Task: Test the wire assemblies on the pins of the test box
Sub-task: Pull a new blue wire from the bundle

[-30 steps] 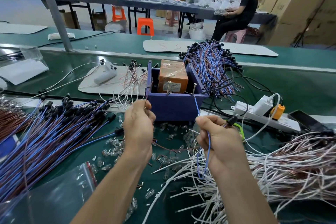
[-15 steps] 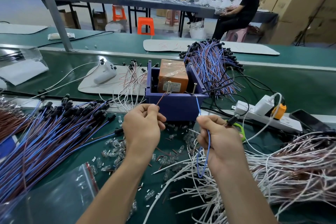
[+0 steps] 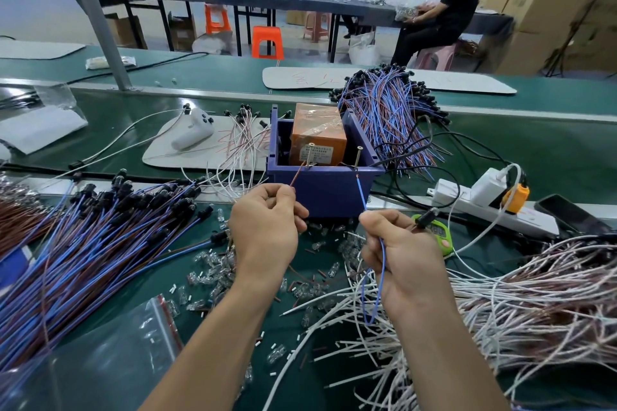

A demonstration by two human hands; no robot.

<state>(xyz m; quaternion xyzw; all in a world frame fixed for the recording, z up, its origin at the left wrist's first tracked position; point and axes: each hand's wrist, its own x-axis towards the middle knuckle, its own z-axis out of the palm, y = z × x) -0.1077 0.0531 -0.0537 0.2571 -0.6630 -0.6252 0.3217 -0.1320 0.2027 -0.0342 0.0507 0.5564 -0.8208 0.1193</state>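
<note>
The dark blue plastic test box (image 3: pixel 324 193) stands on the green counter (image 3: pixel 534 150) straight ahead of both hands, just beyond them, with an orange tape-wrapped block (image 3: pixel 317 133) inside it. Two upright screw pins rise at its near wall: the left brass-coloured screw pin (image 3: pixel 311 153) and the right brass-coloured screw pin (image 3: pixel 359 157).

The left hand (image 3: pixel 267 227) is closed in a pinch on a thin brown wire lead (image 3: pixel 298 177), which slants up and to the right toward the foot of the left pin. The right hand (image 3: pixel 404 253) is closed in a pinch on a thin blue wire lead (image 3: pixel 361 192), which slants up and slightly left toward the foot of the right pin, while its slack loops down below the wrist.

Each hand is therefore the nearer one to its own pin, and the leads do not cross. Both bare tips lie at the pin bases, but whether metal actually touches metal is too fine to tell. The coming move probably calls for only a small forward nudge along each lead's own line.
</note>
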